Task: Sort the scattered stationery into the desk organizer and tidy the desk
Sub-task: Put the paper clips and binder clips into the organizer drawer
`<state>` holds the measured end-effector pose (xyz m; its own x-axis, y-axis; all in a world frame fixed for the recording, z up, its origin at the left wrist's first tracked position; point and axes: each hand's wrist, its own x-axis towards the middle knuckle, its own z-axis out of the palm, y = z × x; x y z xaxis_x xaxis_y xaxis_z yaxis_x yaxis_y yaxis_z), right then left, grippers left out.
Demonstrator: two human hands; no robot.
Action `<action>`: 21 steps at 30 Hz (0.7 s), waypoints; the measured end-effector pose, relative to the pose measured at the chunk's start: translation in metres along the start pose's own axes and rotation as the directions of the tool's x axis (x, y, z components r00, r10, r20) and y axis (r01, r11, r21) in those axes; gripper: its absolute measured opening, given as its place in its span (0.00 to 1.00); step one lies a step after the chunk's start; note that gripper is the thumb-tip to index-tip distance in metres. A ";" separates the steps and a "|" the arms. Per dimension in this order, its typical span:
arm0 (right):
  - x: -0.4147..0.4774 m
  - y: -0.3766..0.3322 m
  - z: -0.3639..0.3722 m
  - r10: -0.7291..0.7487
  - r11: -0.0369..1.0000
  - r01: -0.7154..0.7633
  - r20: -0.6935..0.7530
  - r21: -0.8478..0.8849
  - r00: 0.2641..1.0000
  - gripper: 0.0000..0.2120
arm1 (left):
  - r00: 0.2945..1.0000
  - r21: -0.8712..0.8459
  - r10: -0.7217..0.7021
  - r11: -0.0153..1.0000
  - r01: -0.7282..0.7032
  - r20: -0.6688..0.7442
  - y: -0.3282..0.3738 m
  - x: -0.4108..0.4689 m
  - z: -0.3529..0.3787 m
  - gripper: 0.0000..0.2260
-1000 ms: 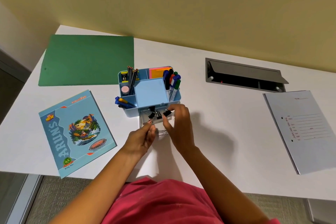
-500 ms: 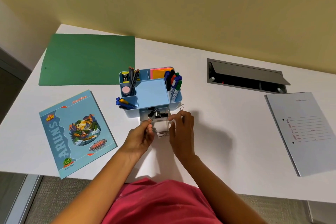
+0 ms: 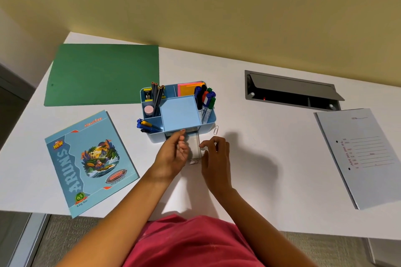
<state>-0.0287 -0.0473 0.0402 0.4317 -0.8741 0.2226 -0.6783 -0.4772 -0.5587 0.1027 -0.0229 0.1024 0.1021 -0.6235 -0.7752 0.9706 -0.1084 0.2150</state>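
Head view: the blue plastic organizer (image 3: 180, 112) sits on the white desk (image 3: 260, 169), its clear drawer (image 3: 194, 144) pulled out (see-through and boxy). The left hand (image 3: 171, 156) holds the drawer's left side. The right hand (image 3: 214, 158) curls at its right edge; I cannot tell if it pinches. A wire paper clip (image 3: 216, 130) lies just beside the organizer. The glossy notebook (image 3: 86, 162) says "ARUN'S" and "ALL NEW".

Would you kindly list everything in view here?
Organizer: one, blue, centre.
Drawer: one, clear, pulled from organizer.
Paper clip: one, silver, right of organizer.
Markers: several, mixed, right compartment.
Pencils: several, dark, back-left compartment.
Pens: several, blue, front-left compartment.
Sticky notes: stack, orange, back compartment.
Folder: one, green, back left.
Notebook: one, blue, front left.
File: one, grey, right.
Hatch: one, grey, back right.
Left hand: drawer's left.
Right hand: drawer's right.
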 end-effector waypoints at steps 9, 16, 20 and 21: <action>-0.004 0.004 0.002 0.073 0.995 -0.074 0.019 0.073 0.997 0.17 | 1.000 0.221 0.014 0.975 -0.016 0.013 0.000 -0.002 -0.024 0.06; -0.009 0.021 0.003 0.174 0.979 -0.176 0.020 0.106 0.984 0.16 | 0.948 0.453 0.287 0.870 -0.197 -0.140 -0.001 -0.006 -0.059 0.06; -0.015 0.033 0.006 0.197 0.977 -0.201 0.070 0.067 0.978 0.12 | 0.931 0.580 0.327 0.795 -0.178 -0.164 -0.003 0.005 -0.074 0.12; -0.016 0.034 0.006 0.187 0.980 -0.192 0.085 0.059 0.979 0.11 | 0.929 0.609 0.331 0.775 -0.168 -0.165 -0.003 0.008 -0.076 0.14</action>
<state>-0.0551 -0.0488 0.0124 0.3463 -0.9370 0.0451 -0.7125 -0.2940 -0.6371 0.1175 0.0318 0.0505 0.4519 -0.4876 -0.7470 0.6025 -0.4507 0.6587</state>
